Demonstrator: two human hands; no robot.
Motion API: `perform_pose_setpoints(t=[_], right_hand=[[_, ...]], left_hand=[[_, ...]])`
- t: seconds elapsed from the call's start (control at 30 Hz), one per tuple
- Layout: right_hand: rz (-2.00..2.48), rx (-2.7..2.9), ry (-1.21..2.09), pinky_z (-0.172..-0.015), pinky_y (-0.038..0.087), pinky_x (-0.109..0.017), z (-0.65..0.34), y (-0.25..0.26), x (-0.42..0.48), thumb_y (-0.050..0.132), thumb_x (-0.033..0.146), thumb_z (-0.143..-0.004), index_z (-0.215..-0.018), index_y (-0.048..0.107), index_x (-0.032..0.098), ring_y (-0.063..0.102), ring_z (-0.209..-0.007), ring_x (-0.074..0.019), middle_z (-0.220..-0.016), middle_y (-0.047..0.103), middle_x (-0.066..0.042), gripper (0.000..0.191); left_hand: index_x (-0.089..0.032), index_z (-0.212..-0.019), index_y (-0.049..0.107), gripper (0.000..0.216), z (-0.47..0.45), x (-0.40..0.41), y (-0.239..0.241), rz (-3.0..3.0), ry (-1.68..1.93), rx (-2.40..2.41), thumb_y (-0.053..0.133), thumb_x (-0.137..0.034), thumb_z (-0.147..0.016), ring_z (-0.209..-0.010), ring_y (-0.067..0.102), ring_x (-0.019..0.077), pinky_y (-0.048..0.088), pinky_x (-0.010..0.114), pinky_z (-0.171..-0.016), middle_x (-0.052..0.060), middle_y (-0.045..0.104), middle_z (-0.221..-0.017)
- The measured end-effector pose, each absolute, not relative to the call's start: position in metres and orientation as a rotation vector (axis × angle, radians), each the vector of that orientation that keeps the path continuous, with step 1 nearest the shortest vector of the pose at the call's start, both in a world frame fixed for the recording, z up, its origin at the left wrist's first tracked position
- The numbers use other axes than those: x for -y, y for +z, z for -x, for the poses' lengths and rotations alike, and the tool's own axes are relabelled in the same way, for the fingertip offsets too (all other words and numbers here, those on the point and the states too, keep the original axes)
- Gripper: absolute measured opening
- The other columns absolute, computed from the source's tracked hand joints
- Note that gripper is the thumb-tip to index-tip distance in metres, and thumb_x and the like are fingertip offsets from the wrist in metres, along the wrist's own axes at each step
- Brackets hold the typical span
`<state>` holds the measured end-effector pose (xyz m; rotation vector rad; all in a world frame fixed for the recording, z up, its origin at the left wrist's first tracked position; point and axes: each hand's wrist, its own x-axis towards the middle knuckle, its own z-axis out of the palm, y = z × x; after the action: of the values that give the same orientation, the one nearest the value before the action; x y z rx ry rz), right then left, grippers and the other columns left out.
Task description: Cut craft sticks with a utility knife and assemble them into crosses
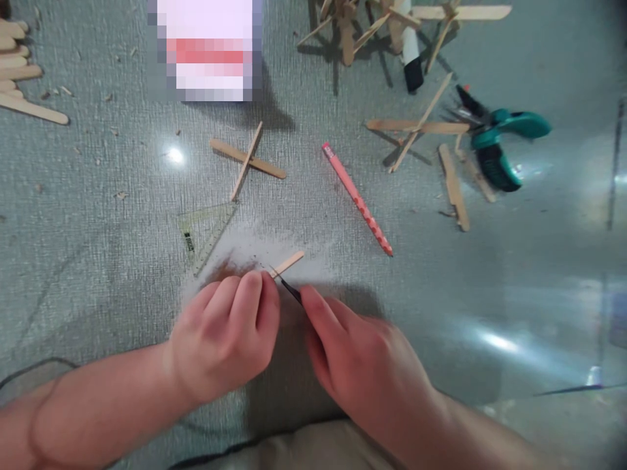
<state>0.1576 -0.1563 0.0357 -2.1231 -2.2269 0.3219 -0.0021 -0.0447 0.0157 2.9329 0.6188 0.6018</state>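
My left hand (228, 320) is closed round a wooden craft stick (289, 262), whose pale end pokes out to the right past the fingers. In my right hand (360, 346) is a slim black-handled tool (290, 290) resembling a small file. Its thin tip lies across the stick, close to my left fingertips. Most of the handle is hidden in my grip. Fine pale dust (255, 241) covers the table around the stick. A clear set square (210, 235) lies just beyond my left hand, and a pink pencil (360, 202) lies beyond my right.
Crossed craft sticks (249, 158) lie ahead, with another crossed pair (416, 126) by green-handled pliers (497, 130). Notched stick pieces (454, 189) are below that pair. Assembled sticks (347, 32) stand at the back; loose sticks (34, 108) lie far left. A blurred-out pale object (210, 72) stands at the back.
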Motion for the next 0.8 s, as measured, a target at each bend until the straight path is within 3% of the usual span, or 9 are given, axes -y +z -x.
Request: perform_pose_setpoints(t=[0.17, 0.37, 0.8], right_hand=[[2.154, 2.217, 0.308, -0.040, 0.032, -0.032, -0.157, 0.035, 0.154, 0.033, 0.014, -0.098, -0.123, 0.055, 0.011, 0.055, -0.039, -0.0154, -0.072, 0.069, -0.003, 0.034], [2.229, 2.212, 0.270, -0.042, 0.029, -0.030, -0.152, 0.035, 0.157, 0.040, 0.014, -0.093, -0.121, 0.058, 0.013, 0.054, -0.040, -0.0134, -0.071, 0.070, -0.002, 0.033], [2.325, 2.252, 0.239, -0.042, 0.024, -0.030, -0.146, 0.038, 0.156, 0.056, 0.015, -0.078, -0.116, 0.063, 0.014, 0.051, -0.037, -0.0127, -0.065, 0.067, -0.001, 0.039]], left_hand=[[-0.005, -0.086, 0.070, 0.009, -0.001, 0.042, 0.014, -2.908, 0.627, -0.634, 0.063, -0.003, -0.090, -0.057, 0.061, 0.0168, 0.043, 0.033, -0.046, 0.004, 0.068, -0.069], [-0.013, -0.071, 0.065, 0.025, -0.006, 0.043, 0.013, -2.918, 0.630, -0.664, 0.056, -0.004, -0.093, -0.053, 0.044, 0.0161, 0.036, 0.034, -0.048, 0.000, 0.050, -0.058], [-0.018, -0.063, 0.051, 0.034, -0.006, 0.038, 0.009, -2.887, 0.566, -0.596, 0.052, -0.005, -0.095, -0.058, 0.035, 0.0152, 0.031, 0.033, -0.053, 0.000, 0.039, -0.062]])
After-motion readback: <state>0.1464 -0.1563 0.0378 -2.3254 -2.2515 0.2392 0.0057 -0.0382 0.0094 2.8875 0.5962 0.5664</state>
